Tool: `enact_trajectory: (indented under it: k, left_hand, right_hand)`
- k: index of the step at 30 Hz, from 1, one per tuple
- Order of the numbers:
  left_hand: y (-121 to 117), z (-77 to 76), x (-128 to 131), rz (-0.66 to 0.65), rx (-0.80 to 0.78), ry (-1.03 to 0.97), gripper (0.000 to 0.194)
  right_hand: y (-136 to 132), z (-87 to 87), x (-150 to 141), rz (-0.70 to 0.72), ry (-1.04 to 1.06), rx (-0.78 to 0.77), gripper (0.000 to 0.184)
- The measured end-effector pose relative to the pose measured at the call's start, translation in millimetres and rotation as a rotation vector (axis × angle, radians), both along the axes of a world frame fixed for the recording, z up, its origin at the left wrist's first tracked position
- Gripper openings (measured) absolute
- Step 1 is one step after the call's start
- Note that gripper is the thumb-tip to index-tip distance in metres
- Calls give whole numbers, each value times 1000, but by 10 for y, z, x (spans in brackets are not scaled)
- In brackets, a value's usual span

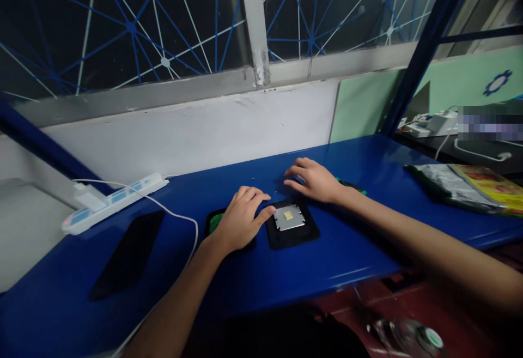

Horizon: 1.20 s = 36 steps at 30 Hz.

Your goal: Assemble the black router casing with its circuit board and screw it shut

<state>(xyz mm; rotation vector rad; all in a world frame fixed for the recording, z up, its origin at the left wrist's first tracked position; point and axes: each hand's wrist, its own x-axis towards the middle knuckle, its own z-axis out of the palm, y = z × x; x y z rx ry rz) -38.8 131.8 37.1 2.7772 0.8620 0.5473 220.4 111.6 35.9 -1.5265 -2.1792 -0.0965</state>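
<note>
My left hand [242, 219] is open, fingers stretched forward over a black tray-like piece with a green part [215, 222] that it mostly covers. Its thumb reaches to the left edge of a silver metal plate [289, 224]. The plate lies on a square black base [293, 242] and carries a small pale yellow square [288, 215] in its middle. Beyond the base's far right corner, my right hand [312, 180] is open above the table with its fingers apart and slightly bent. Partly hidden behind that wrist is something green and dark [351, 186].
A white power strip [116, 201] with a plugged-in adapter lies at the left, its white cable [180, 216] crossing the blue table [261, 276]. A flat black piece [128, 254] lies nearby. Shiny packaging [469, 186] is at the right; a plastic bottle [408, 336] is below the edge.
</note>
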Motion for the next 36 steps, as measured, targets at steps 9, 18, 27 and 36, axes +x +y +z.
enact_trajectory:
  k: [9,18,27,36]
  left_hand:
    - [-100,61,50,-90,-57,137,63]
    - [-89,18,21,-107,-102,187,100]
    - [-101,20,29,-91,-130,190,109]
    - [-89,-6,30,-43,-12,118,90]
  right_hand:
    - [-246,48,-5,370,40,-162,56]
    - [-318,20,-47,402,4,-238,63]
    - [-349,71,-96,388,92,-196,48]
    - [-362,94,-145,384,74,-107,49]
